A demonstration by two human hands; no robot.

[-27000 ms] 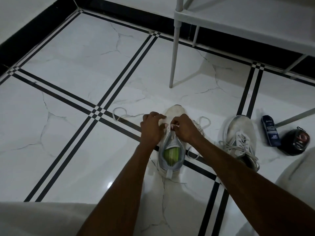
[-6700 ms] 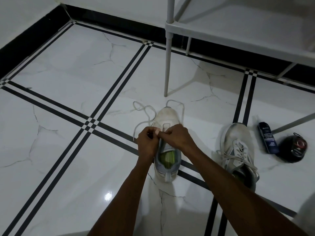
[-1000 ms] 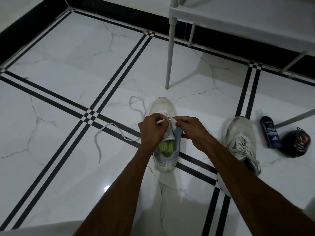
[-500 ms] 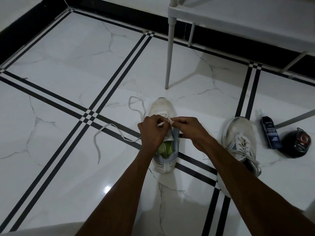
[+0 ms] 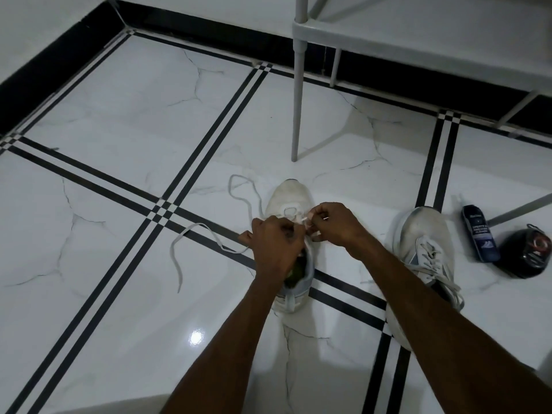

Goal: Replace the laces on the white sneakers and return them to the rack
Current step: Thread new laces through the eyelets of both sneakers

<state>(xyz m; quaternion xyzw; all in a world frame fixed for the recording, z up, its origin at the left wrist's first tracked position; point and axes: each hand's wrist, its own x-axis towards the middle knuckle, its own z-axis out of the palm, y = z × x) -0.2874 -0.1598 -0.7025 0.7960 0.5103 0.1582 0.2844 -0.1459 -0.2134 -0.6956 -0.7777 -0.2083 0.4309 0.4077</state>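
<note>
- Far left of the sneaker (image 5: 288, 198), the lace (image 5: 197, 233) trails loose over the floor (image 5: 119, 121), one end curling back toward the viewer, a loop lying just left of the sneaker's toe.
- The left hand (image 5: 276, 246) sits over the sneaker's left side, fingers curled tight where the lace comes in; the lace appears to run into that fist, though the exact grip is hidden.
- The sneaker stands upright on the floor, toe pointing away toward the rack leg (image 5: 297, 106), green insole peeking out under the left wrist.
- The right hand (image 5: 336, 224) is over the sneaker's right side, thumb and forefinger pinching a short bit of lace at the eyelets, the other fingers curled in.
- Right of the sneaker, well apart from it, the second sneaker (image 5: 425, 249) lies with its laces in and spilling loose toward its heel; the right forearm crosses its near end.
- Further right lies a dark bottle (image 5: 479, 237), and just beside it a round black tin (image 5: 525, 253).
- Beyond the sneaker the white rack (image 5: 418, 34) stands over the floor, by the black skirting.
</note>
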